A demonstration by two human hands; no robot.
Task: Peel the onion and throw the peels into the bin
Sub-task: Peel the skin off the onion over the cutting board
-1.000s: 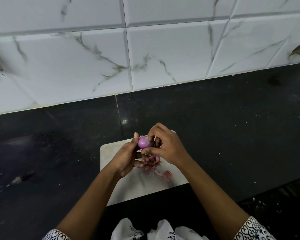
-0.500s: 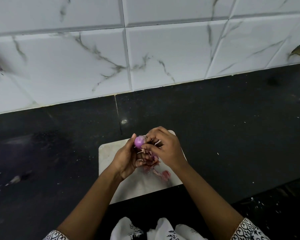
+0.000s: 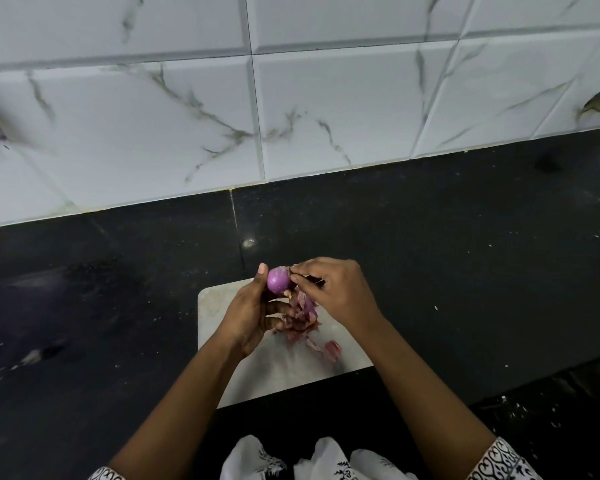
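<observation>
holding the onion [image 3: 277, 280] just above the white board [image 3: 215, 306], gripping it in the curled left hand [image 3: 248, 313], pinching a skin strip [image 3: 310, 279] at its tip with the right hand [image 3: 336, 292]; likely tearing best by pulling rootward in one piece, dropping it onto the peels [image 3: 302, 317] below.

A person at a tabletop, seen from a head-worn camera, wears white sleeves that leave both forearms [image 3: 174, 410] bare. The left sleeve [image 3: 106, 474] and the right sleeve [image 3: 499, 462] each end in a hem banded with a black scrolling, lace-like pattern. Folds of a white garment [image 3: 253, 459] printed with small black floral motifs show at the lower edge. The left hand [image 3: 248, 317] and right hand [image 3: 340, 292] are uncovered.
</observation>
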